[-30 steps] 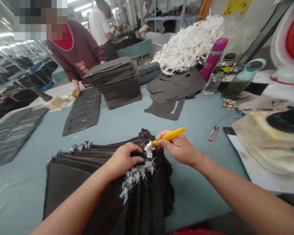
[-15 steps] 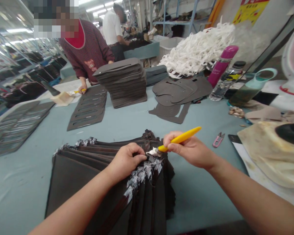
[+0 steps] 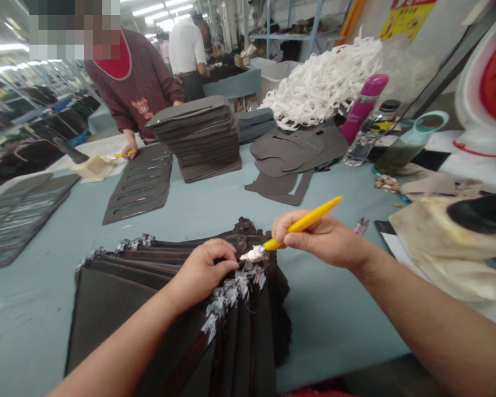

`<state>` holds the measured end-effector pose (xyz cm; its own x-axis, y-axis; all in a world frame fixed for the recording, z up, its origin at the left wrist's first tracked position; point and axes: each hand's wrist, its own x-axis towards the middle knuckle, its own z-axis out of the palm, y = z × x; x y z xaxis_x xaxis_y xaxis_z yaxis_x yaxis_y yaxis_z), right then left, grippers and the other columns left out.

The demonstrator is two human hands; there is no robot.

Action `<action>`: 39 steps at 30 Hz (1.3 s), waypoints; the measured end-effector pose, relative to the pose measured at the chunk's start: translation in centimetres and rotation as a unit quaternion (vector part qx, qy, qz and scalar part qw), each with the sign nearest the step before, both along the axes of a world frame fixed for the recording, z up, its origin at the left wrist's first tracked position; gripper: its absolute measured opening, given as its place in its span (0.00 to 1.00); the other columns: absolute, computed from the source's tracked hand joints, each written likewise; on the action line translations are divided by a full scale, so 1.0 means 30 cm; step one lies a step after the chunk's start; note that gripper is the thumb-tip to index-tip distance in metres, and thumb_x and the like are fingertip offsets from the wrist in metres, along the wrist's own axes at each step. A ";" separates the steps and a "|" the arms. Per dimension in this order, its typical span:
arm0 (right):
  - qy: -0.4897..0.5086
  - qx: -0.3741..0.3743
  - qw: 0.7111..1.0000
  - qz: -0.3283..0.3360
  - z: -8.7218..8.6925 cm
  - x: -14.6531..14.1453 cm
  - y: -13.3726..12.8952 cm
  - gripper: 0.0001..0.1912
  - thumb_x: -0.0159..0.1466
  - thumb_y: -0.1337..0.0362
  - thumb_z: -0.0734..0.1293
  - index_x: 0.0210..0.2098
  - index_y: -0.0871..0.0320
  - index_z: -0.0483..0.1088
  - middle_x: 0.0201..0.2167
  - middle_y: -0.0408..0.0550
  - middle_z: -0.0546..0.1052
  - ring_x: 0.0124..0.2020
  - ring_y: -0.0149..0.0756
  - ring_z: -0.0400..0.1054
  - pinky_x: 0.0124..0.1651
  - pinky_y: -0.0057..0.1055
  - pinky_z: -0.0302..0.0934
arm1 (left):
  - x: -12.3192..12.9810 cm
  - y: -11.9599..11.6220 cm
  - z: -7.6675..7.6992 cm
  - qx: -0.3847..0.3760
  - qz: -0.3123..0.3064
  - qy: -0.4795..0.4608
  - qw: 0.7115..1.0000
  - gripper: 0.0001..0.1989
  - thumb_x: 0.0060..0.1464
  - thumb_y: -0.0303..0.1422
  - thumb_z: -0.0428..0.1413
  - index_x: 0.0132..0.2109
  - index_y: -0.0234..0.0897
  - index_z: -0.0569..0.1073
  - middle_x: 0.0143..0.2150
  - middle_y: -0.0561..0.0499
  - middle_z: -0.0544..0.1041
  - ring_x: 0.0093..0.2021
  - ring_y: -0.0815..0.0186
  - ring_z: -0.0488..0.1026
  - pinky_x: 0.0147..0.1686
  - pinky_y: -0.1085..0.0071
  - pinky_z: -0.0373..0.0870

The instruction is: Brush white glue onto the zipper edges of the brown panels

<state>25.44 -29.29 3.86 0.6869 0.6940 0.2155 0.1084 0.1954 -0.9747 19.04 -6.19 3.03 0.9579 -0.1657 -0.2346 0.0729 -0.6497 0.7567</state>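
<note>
A fanned stack of cut foam sheets (image 3: pixel 149 314) lies on the work table (image 3: pixel 334 314) at lower centre of the frame, with a tall pile of cut panels (image 3: pixel 198 138) behind it, slotted panels (image 3: pixel 138 184) behind-left, thread snips (image 3: pixel 361 225) to its right, and a heap of white strips (image 3: pixel 322 82) at upper right.

Yellow plastic handle (image 3: pixel 303 227), glossy and smooth
The dark stacked sheets (image 3: pixel 119 309) looked matt, and the white paste (image 3: pixel 254 254) looked rough

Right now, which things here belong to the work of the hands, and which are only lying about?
In use: left hand, dark sheets, right hand, yellow applicator, white paste.
Lying about: pink snips, pink flask, white strips.
</note>
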 end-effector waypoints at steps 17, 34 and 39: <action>0.212 -0.016 0.957 -0.197 -0.306 -0.100 -0.060 0.15 0.57 0.54 0.66 0.29 0.61 0.67 0.22 0.42 0.69 0.24 0.29 0.63 0.30 0.28 0.59 | 0.129 -0.064 0.047 0.163 -0.313 0.128 0.927 0.18 0.46 0.27 0.51 0.47 0.40 0.71 0.46 0.48 0.68 0.49 0.61 0.62 0.52 0.67 0.56; 0.155 -0.021 0.966 -0.207 -0.283 -0.111 -0.021 0.12 0.58 0.56 0.64 0.30 0.60 0.67 0.26 0.43 0.69 0.28 0.30 0.63 0.34 0.30 0.61 | 0.089 -0.070 0.031 0.091 -0.216 0.173 0.957 0.09 0.49 0.30 0.50 0.37 0.37 0.72 0.34 0.54 0.74 0.35 0.66 0.69 0.37 0.74 0.64; 0.152 0.025 0.959 -0.238 -0.243 -0.063 -0.049 0.12 0.58 0.56 0.65 0.29 0.60 0.67 0.24 0.42 0.69 0.27 0.29 0.64 0.32 0.28 0.60 | 0.089 -0.062 0.046 0.054 -0.201 0.204 0.957 0.14 0.51 0.31 0.50 0.43 0.39 0.74 0.39 0.53 0.76 0.40 0.66 0.71 0.43 0.74 0.63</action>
<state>23.53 -30.75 -3.43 0.9594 0.2812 -0.0196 -0.0903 0.2409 -0.9663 21.70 -8.06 4.40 0.6468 -0.4545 -0.6125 0.0762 -0.7606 0.6447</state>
